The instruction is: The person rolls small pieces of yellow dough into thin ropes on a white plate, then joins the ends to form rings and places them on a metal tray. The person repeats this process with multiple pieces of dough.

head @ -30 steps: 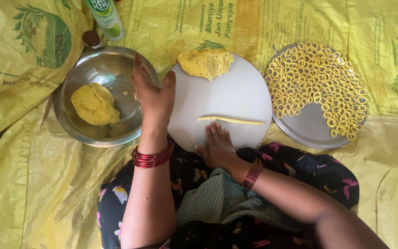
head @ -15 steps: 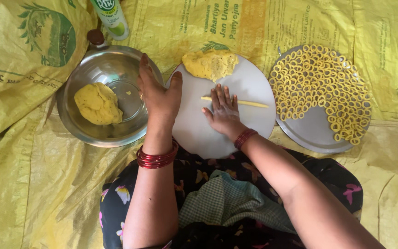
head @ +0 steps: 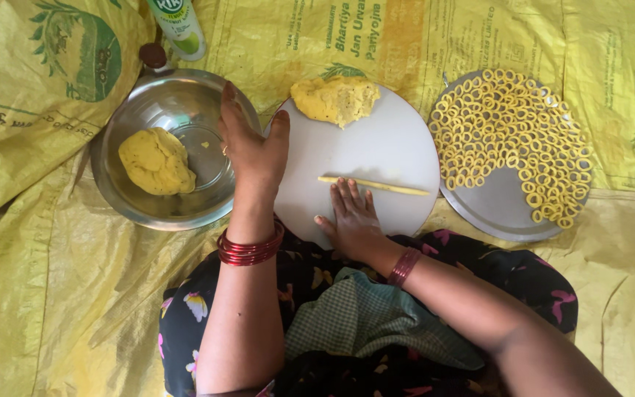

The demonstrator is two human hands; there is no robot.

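My right hand point(head: 352, 217) lies flat and open on the round white board point(head: 376, 151), fingertips touching the thin dough stick point(head: 373, 185). My left hand point(head: 251, 147) is open too, resting on the board's edge by the steel bowl point(head: 112, 191), hiding part of it. A bottle point(head: 178, 26) is cut off on top
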